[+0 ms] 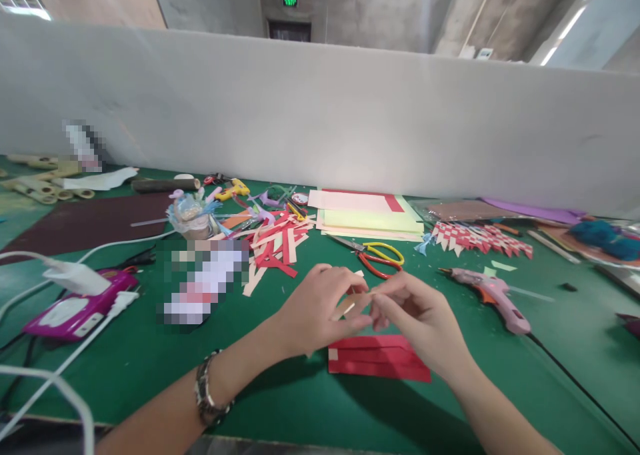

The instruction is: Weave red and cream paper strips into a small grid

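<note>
My left hand is closed around a narrow pale strip that looks like paper. Fingertips of my right hand pinch the far end of the same strip, close to the left fingers. Both hands are raised a little above the table, and part of the strip is hidden by the fingers. Just below them lie flat red paper strips, side by side, with a pale piece at the left end. Red-and-yellow-handled scissors rest just beyond my hands.
A pink glue gun lies on the right, its black cord trailing forward. Loose red and pale strips, stacked coloured paper and a woven red-white piece lie farther back. A purple power strip with white cables occupies the left.
</note>
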Tool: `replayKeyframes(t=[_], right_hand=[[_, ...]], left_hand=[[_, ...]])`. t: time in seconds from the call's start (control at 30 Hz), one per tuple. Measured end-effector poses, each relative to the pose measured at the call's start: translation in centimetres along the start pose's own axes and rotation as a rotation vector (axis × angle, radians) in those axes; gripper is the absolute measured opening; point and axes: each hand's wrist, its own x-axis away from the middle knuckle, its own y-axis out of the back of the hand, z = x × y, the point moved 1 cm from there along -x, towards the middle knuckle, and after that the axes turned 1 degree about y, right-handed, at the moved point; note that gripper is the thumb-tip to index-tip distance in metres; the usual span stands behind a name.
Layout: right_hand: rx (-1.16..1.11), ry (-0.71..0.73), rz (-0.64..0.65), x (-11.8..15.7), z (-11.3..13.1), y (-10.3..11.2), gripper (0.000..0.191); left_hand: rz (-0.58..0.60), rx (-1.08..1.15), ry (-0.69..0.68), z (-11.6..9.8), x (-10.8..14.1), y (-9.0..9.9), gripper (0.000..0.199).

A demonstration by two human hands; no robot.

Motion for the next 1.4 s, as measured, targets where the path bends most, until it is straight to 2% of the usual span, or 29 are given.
replayKeyframes(t=[0.1, 0.2, 0.33, 0.53, 0.7, 0.9, 1.03, 1.13, 1.27, 1.4], right_hand=[[-0.157, -0.058, -0.026, 0.0, -0.2, 0.5, 0.014], [-0.239, -0.119, -0.032, 0.2, -0.5, 1.2, 0.015], [-0.254, -0.162, -0.032, 0.8, -1.0, 2.2, 0.018], [-0.336, -0.260, 0.202, 1.5, -1.2, 2.7, 0.044], [-0.161, -0.380, 0.375, 1.4, -1.4, 2.3, 0.025], [-0.284, -0.423, 0.339, 1.7, -2.1, 1.8, 0.026], [-0.252, -0.444, 0.421, 2.1, -2.6, 1.7, 0.024], [-0.171, -0.479, 0.436, 2.5, -2.9, 1.9, 0.025], [-0.071, -0.355, 0.361, 2.9, -3.0, 2.6, 0.023], [0.188, -0.231, 0.259, 3.2, -3.5, 4.5, 0.022]], left_hand=[[0.123, 0.127, 0.078, 0.1, 0.0, -0.1, 0.026], [0.184, 0.247, 0.138, 0.4, 0.1, 0.2, 0.031], [0.267, 0.232, 0.103, 0.8, 0.4, 0.8, 0.035], [0.268, 0.039, -0.036, 1.2, 0.2, 1.2, 0.023], [0.222, -0.245, -0.239, 1.2, -0.5, 0.7, 0.026], [0.111, -0.511, -0.366, 1.1, -0.9, 0.0, 0.026], [-0.006, -0.500, -0.395, 0.8, -1.4, -0.3, 0.026], [-0.071, -0.476, -0.401, 0.9, -2.2, -0.3, 0.025], [-0.134, -0.439, -0.408, 0.9, -3.2, -0.3, 0.025], [-0.167, -0.384, -0.299, 0.8, -2.4, -1.3, 0.022]])
